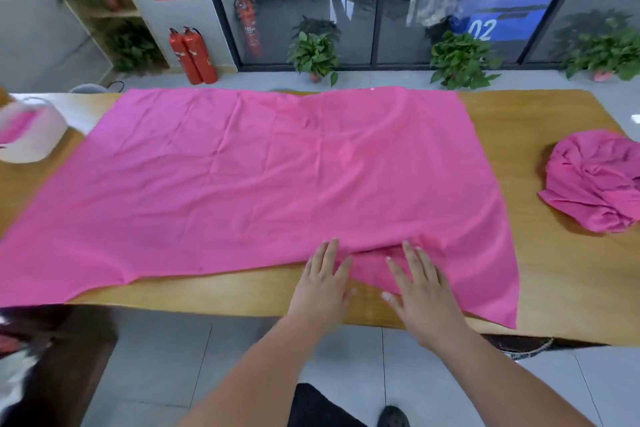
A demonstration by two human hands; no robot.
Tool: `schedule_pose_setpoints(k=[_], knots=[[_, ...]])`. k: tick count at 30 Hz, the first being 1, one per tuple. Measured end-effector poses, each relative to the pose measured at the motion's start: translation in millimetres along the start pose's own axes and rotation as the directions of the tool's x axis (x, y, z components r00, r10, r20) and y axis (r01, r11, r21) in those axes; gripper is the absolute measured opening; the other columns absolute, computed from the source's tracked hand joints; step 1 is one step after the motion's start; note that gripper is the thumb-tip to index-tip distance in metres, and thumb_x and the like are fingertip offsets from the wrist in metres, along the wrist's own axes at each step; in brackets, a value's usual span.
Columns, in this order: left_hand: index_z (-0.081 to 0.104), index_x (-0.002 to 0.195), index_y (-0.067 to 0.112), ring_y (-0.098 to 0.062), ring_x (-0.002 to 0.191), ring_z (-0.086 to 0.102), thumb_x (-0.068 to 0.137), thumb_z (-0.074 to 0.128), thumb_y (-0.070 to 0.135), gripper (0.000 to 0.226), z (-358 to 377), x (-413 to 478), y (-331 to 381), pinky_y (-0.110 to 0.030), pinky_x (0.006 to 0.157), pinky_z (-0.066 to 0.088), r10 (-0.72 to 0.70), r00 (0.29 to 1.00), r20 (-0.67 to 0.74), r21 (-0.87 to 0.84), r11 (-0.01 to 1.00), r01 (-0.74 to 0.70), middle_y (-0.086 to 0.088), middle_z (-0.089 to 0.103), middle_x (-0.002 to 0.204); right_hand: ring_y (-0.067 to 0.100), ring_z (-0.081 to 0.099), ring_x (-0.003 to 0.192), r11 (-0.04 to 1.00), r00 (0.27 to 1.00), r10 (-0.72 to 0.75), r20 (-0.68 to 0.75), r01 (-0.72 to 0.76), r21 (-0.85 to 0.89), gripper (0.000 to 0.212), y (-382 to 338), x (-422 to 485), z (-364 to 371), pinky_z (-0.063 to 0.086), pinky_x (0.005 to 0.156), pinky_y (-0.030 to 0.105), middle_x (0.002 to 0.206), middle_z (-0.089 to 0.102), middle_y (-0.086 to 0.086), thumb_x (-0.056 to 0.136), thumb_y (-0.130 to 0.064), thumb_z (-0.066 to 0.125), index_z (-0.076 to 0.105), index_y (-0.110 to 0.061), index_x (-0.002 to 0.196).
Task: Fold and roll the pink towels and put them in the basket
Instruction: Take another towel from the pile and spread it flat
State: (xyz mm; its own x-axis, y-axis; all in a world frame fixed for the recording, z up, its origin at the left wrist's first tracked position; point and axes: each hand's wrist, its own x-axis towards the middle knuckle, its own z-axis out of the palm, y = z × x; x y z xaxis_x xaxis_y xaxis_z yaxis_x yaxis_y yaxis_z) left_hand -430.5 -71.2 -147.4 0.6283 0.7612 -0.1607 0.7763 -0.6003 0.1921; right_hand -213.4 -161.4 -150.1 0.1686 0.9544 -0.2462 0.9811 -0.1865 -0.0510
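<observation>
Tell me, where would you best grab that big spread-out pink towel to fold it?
Probably its near right corner. The towel lies flat on the table, but that corner reaches the very front edge, so a thumb and fingers could pinch it from the near side, above and below. The right hand, resting flat on the cloth, is closest.

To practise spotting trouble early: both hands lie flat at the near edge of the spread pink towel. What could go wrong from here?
1. The spread towel has a ridge bunched up between the left hand and the right hand; folding over it would probably lock in a crease.
2. Its near right corner hangs over the edge of the table, so a pull towards the person could drag the cloth off.
</observation>
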Motion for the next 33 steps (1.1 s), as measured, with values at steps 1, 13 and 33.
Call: schedule_pose_setpoints(k=[1, 13, 33], knots=[[0.031, 0.160, 0.022, -0.034, 0.161, 0.002, 0.104, 0.037, 0.050, 0.063, 6, -5, 14, -0.051, 0.127, 0.021, 0.008, 1.000, -0.013, 0.025, 1.000, -0.007, -0.013, 0.001, 0.174, 0.035, 0.007, 0.160, 1.000, 0.999, -0.026, 0.018, 0.027, -0.017, 0.079, 11, -10, 8, 0.030, 0.122, 0.059, 0.175, -0.001, 0.009, 0.097, -0.071, 0.013, 0.028, -0.031, 0.163], [0.034, 0.155, 0.019, -0.034, 0.141, 0.039, 0.101, 0.049, 0.043, 0.061, 35, -41, 107, -0.052, 0.121, 0.030, -0.001, 0.992, 0.127, 0.194, 0.981, -0.024, -0.009, 0.036, 0.159, 0.033, 0.010, 0.160, 0.984, 0.982, -0.177, 0.072, 0.178, -0.013, 0.070, 97, -78, 29, 0.027, 0.122, 0.061, 0.175, 0.007, 0.000, 0.096, -0.074, 0.007, 0.019, -0.051, 0.161], [0.048, 0.138, 0.018, -0.028, 0.110, 0.053, 0.102, 0.044, 0.037, 0.040, 33, -73, 133, -0.042, 0.090, 0.047, -0.198, 0.975, 0.103, 0.204, 0.963, 0.174, -0.004, 0.053, 0.125, 0.041, 0.043, 0.136, 0.996, 0.992, 0.094, -0.088, -0.092, 0.017, 0.065, 126, -98, 38, 0.055, 0.094, 0.055, 0.157, 0.039, 0.018, 0.099, -0.059, 0.049, 0.053, -0.018, 0.149]])
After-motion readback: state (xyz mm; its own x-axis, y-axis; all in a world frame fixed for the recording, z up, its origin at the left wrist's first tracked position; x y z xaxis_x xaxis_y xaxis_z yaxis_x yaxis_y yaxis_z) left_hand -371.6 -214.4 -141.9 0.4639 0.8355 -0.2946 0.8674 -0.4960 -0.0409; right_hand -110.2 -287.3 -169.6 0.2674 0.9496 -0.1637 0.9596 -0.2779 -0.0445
